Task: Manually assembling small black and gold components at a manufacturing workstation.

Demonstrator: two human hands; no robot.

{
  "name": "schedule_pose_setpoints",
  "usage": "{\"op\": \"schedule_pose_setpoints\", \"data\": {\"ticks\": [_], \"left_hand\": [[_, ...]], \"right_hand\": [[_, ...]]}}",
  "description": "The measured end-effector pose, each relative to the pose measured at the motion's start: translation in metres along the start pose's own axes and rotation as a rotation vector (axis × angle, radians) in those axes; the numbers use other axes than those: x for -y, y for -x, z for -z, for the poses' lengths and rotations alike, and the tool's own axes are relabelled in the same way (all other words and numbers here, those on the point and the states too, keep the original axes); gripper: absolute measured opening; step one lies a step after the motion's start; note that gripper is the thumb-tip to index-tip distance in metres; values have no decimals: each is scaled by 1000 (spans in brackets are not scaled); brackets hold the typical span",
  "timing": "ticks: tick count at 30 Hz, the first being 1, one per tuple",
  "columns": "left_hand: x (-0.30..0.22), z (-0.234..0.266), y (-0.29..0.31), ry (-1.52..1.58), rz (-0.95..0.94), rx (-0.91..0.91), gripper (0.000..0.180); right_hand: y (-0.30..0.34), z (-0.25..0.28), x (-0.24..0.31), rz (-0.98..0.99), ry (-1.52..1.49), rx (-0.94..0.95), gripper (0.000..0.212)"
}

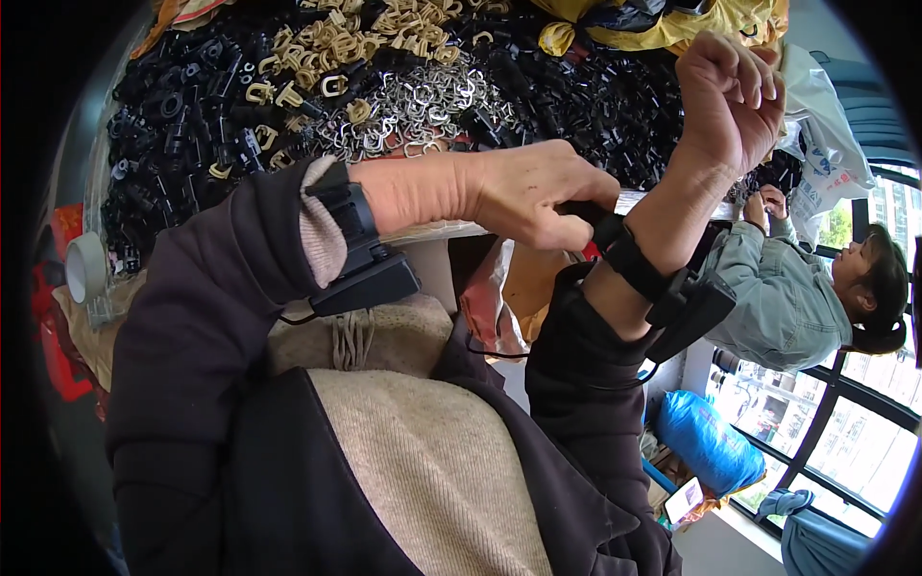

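My left hand [533, 192] reaches across to my right forearm. Its thumb and fingers are closed at the loose end of a black strap [636, 261], which wraps round that forearm. The strap holds a black box-shaped device [691, 312]. My right hand [735, 106] is raised over the table edge, its fingers curled into a loose fist with nothing visible in them. A similar black device [370, 283] is strapped at my left cuff. Beyond my hands lie heaps of black plastic parts [192, 125], silvery metal rings [423, 106] and tan clip-like pieces [331, 43].
A roll of pale tape [86, 269] is at the table's left edge. Yellow bags [672, 29] lie at the back, with a white sack [831, 144] to the right. A co-worker in a grey-green jacket [783, 298] sits at the right, hands near the parts. A blue bag [706, 437] stands below.
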State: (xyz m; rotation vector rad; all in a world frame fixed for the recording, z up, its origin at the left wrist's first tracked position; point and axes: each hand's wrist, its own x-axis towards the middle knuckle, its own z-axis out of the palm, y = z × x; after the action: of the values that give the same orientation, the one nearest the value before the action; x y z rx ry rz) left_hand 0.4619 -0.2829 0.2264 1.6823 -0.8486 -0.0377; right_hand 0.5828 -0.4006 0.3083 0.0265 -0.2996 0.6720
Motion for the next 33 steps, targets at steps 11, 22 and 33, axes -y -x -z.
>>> {"op": "schedule_pose_setpoints", "data": {"ticks": [11, 22, 33], "left_hand": [[-8, -10, 8, -200, 237, -143, 27], [-7, -9, 20, -154, 262, -184, 21], [-19, -14, 29, -198, 290, -256, 19]], "right_hand": [[-8, 37, 2, -25, 121, -130, 6], [-5, 62, -17, 68, 229, -112, 22], [-14, 73, -26, 155, 459, -376, 22]]}}
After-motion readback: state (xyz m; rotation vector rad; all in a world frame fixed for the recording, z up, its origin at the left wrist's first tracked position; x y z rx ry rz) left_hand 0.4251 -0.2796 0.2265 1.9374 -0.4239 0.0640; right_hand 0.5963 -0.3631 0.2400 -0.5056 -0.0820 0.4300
